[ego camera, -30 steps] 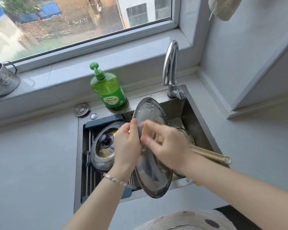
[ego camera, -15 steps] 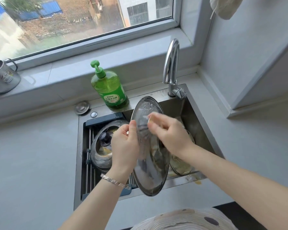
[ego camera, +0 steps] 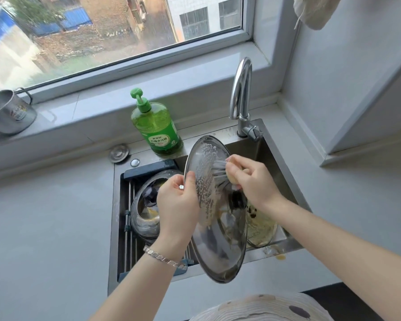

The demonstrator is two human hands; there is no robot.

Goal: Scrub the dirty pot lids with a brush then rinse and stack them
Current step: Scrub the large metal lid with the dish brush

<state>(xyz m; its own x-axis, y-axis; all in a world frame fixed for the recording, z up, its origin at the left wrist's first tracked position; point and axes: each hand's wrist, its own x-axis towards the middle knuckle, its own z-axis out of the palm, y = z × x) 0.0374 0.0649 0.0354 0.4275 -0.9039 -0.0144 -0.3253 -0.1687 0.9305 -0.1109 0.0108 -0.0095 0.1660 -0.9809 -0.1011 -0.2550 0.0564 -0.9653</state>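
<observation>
Your left hand (ego camera: 176,212) pinches the rim of the steel lid (ego camera: 215,209), held on edge over the sink (ego camera: 285,163), fingers closed on it. Your right hand (ego camera: 252,181) grips the brush (ego camera: 220,173), bristles pressed against the sudsy upper face. Two more dirty lids wait: a glass lid (ego camera: 146,212) on the rack to the left, another lid (ego camera: 262,228) on the right. Risk: soapy rim plus sideways brush pressure could twist the lid out of a thumb-and-finger pinch; it would likely drop onto the lids beneath. Lower half appears unscrubbed.
</observation>
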